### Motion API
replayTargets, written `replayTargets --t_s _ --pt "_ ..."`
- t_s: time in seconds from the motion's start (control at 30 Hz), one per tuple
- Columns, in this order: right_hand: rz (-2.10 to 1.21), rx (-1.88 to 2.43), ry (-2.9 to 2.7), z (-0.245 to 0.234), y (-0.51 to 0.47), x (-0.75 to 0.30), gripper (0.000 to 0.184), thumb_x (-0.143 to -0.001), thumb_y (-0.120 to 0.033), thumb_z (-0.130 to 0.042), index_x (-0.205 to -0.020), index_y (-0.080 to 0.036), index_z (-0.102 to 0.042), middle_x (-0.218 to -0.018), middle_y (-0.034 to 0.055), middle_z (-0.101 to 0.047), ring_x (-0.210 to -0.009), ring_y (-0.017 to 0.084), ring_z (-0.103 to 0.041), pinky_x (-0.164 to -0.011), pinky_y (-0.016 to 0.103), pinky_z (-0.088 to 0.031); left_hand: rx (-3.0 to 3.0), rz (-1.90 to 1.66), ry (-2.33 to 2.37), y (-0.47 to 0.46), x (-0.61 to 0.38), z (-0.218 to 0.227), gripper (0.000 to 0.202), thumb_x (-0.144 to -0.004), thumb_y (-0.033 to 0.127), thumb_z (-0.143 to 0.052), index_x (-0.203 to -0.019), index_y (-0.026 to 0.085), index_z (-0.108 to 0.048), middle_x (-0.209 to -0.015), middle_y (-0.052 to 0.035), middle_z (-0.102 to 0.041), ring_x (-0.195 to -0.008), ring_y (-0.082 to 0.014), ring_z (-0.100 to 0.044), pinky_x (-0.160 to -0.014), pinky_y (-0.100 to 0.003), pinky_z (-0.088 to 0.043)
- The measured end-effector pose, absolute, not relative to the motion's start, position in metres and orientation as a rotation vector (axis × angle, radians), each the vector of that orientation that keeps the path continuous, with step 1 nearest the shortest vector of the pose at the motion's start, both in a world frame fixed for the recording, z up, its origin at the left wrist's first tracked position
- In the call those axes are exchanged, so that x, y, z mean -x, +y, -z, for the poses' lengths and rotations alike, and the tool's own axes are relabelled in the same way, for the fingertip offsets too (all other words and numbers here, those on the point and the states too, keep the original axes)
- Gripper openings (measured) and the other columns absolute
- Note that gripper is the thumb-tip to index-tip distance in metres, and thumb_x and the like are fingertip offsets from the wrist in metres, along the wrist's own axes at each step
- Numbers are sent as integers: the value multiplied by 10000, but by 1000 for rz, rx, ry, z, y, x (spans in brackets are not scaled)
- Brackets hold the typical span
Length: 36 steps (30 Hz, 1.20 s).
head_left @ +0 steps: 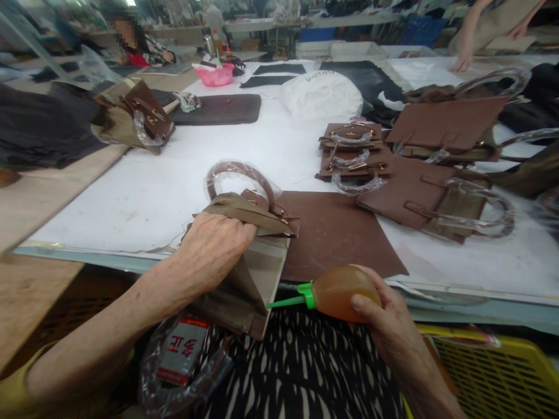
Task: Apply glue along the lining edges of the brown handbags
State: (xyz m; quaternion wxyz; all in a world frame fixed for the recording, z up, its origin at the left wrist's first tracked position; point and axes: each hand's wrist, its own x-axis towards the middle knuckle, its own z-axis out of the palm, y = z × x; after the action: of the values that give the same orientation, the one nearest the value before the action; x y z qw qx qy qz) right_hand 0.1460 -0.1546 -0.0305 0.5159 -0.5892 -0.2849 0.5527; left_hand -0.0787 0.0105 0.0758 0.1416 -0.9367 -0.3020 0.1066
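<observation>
My left hand [225,241] is closed on the olive lining of a brown handbag [244,288], which rests tilted between the table edge and my lap. One of its plastic-wrapped handles [240,171] arches up over the table; another hangs down at my lap beside a red and silver printed packet [182,351]. In my right hand [384,314] is a squeeze bottle [343,293] of amber liquid. Its green nozzle points left, with the tip at the edge of the bag's pale inner panel. My left fingertips are hidden by the lining.
A flat brown sheet [332,233] lies on the white-covered table. Several brown handbags [419,189] are piled at the right, another bag [151,113] at the left. Farther back are a white bundle [322,94] and a pink basin [215,74]. A yellow crate [493,361] stands below right. Other people work beyond.
</observation>
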Motion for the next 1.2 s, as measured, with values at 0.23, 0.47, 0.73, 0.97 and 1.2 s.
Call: replayTargets --t_s 0.23,0.47,0.73,0.97,1.2 --pt "-1407 1327 -670 25 -166 -139 434 -772 -364 -647 -1170 -267 -504 -923 2 -615 -823 190 -562 -719 234 -436 2689 -278 -852 11 78 -76 143 -696 60 -469 -712 172 -556 -555 -50 -610 -536 -253 -599 -455 -314 -310" --pt "-1384 1338 -536 22 -178 -140 441 -737 -369 -682 -1136 -257 -532 -929 13 -618 -819 195 -562 -700 232 -454 2651 -202 -811 12 81 -72 129 -757 121 -465 -719 167 -579 -564 -56 -609 -534 -246 -594 -471 -313 -338" --pt "-1363 1316 -377 18 -170 -130 389 -733 -365 -678 -1076 -223 -561 -877 34 -598 -680 180 -513 -448 210 -422 2646 -215 -809 12 79 -72 128 -763 135 -469 -688 161 -569 -537 -61 -598 -525 -236 -590 -467 -305 -327" --pt "-1356 1318 -312 21 -172 -127 380 -730 -361 -679 -1060 -199 -584 -893 54 -599 -649 176 -506 -419 214 -415 2676 -283 -847 12 78 -75 163 -767 119 -455 -651 154 -563 -544 -74 -607 -556 -231 -599 -481 -300 -337" --pt "-1395 1297 -287 20 -178 -121 345 -706 -383 -700 -978 -185 -624 -808 46 -587 -622 163 -483 -394 201 -407 2690 -262 -835 13 78 -75 148 -749 100 -458 -669 159 -567 -555 -71 -615 -542 -237 -593 -477 -303 -340"
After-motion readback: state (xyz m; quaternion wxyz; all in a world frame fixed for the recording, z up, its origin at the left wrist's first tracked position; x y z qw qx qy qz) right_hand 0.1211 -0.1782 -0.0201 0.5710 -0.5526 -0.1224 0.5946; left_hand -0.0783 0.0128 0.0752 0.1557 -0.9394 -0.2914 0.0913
